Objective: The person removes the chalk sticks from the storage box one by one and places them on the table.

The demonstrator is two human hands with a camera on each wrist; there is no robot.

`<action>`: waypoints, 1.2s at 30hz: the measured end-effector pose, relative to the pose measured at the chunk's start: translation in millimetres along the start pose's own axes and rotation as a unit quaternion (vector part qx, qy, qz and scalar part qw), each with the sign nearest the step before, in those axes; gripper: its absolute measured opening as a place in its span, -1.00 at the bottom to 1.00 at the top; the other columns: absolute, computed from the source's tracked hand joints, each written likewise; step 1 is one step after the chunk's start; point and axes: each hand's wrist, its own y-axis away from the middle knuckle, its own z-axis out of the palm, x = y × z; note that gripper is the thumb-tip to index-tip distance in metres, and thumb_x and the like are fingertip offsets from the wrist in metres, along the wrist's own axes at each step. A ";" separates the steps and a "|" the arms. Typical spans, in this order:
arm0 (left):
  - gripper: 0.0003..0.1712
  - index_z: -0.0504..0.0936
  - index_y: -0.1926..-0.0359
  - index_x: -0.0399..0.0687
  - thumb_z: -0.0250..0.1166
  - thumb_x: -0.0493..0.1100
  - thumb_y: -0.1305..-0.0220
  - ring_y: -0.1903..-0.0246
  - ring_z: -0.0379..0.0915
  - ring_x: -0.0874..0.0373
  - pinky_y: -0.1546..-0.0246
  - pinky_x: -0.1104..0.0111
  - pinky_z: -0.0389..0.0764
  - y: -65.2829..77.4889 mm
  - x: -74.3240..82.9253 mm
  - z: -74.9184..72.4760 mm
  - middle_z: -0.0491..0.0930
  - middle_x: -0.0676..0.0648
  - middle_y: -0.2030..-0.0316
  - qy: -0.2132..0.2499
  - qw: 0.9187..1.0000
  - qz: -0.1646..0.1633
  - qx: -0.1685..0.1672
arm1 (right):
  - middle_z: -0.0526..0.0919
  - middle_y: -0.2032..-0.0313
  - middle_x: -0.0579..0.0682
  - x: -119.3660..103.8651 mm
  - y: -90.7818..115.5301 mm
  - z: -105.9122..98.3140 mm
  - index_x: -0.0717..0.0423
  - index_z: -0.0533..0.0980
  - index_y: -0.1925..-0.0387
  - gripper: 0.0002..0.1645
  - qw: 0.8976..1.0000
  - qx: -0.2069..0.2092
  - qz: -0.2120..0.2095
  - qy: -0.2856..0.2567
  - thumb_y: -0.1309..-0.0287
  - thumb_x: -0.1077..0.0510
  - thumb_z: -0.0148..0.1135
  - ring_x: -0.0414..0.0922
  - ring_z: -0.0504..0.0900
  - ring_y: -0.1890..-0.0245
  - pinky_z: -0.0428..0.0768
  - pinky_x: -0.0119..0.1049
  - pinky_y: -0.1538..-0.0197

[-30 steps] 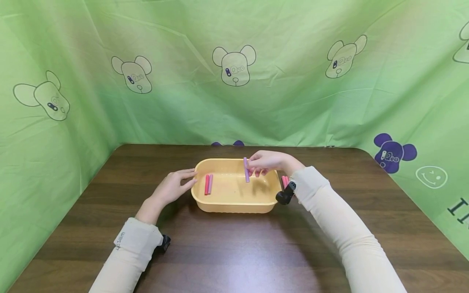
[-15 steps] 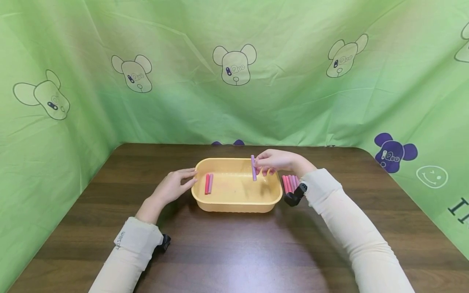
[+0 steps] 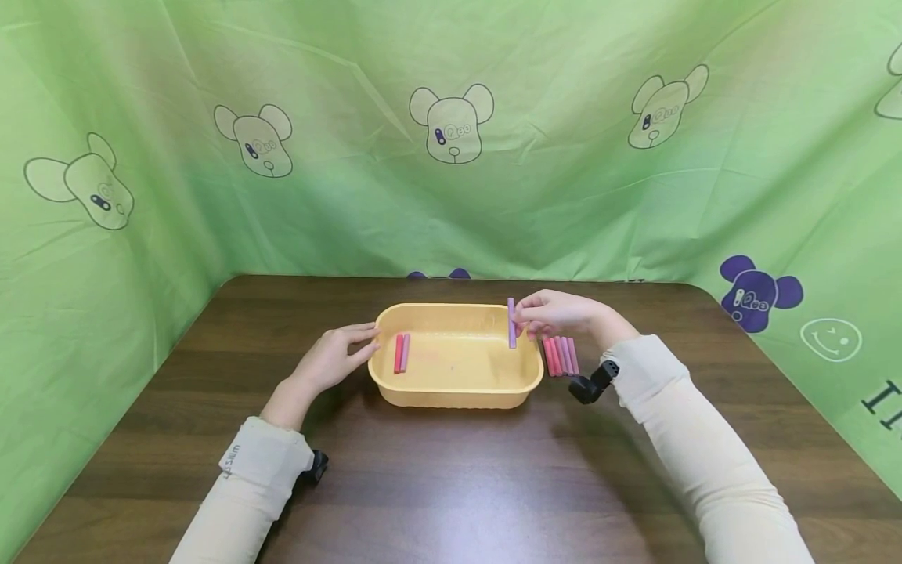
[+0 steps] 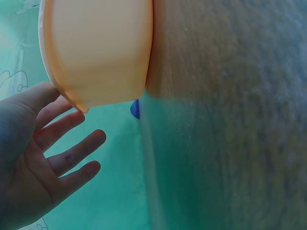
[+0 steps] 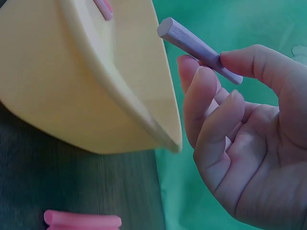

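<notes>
A purple chalk-like stick stands nearly upright, pinched between the thumb and fingertips of my right hand. That hand is over the right end of a yellow oblong basin. The right wrist view shows the purple stick in the air, apart from the basin's rim. At the basin's left end, my left hand touches the rim with fingers loosely extended. In the left wrist view, my left hand has its other fingers spread below the rim. A red stick and a mauve stick lie side by side inside the basin.
Several pink and purple sticks lie in a row on the brown wooden table, just right of the basin. A green printed cloth hangs behind and on both sides of the table.
My right hand has moved right with the purple stick, from above the basin's interior to its right end, uncovering the row of sticks. My left hand stays at the rim.
</notes>
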 end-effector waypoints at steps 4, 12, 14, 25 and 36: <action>-0.56 0.54 -0.12 -0.20 0.22 -0.12 -0.25 -0.20 0.39 -0.11 -0.23 0.04 0.39 -0.5 -0.2 0.0 0.50 -0.19 -0.16 0.000 1.000 0.003 0.001 | 0.56 0.52 -0.11 5.0 6.0 -5.4 0.24 0.46 0.30 -0.78 1.000 0.006 -0.008 0.010 -0.28 0.14 -0.01 -0.31 0.48 0.55 0.41 -0.52 0.48; -0.56 0.54 -0.12 -0.21 0.21 -0.12 -0.26 -0.20 0.39 -0.11 -0.24 0.04 0.38 -0.3 -0.1 -0.9 0.50 -0.20 -0.16 0.001 1.000 0.004 0.000 | 0.58 0.49 -0.15 17.1 15.9 -14.1 0.23 0.45 0.23 -0.75 1.000 0.024 -0.008 0.013 -0.32 0.10 -0.02 -0.31 0.46 0.55 0.42 -0.49 0.47; -0.56 0.54 -0.12 -0.21 0.21 -0.12 -0.26 -0.21 0.39 -0.11 -0.24 0.04 0.38 -0.4 -0.1 -0.8 0.50 -0.20 -0.16 0.002 1.000 0.004 0.000 | 0.56 0.52 -0.15 20.0 18.8 -15.5 0.23 0.43 0.22 -0.75 0.999 0.028 -0.012 0.013 -0.32 0.10 -0.03 -0.32 0.45 0.55 0.42 -0.48 0.47; -0.56 0.54 -0.12 -0.21 0.21 -0.12 -0.26 -0.21 0.39 -0.11 -0.24 0.05 0.37 -0.1 -0.5 -0.2 0.50 -0.19 -0.16 0.005 1.000 0.002 0.001 | 0.56 0.47 -0.16 31.3 33.4 -19.2 0.14 0.38 0.28 -0.84 0.998 0.061 -0.002 -0.012 -0.33 0.11 -0.05 -0.33 0.51 0.51 0.47 -0.50 0.44; -0.56 0.54 -0.12 -0.20 0.22 -0.12 -0.25 -0.21 0.38 -0.10 -0.24 0.05 0.38 -0.1 -0.9 0.1 0.50 -0.18 -0.16 0.006 1.000 0.000 -0.001 | 0.52 0.51 -0.23 51.2 42.3 -23.9 0.05 0.39 0.34 -0.82 0.997 0.058 -0.028 -0.040 -0.37 0.12 -0.12 -0.36 0.53 0.50 0.47 -0.51 0.45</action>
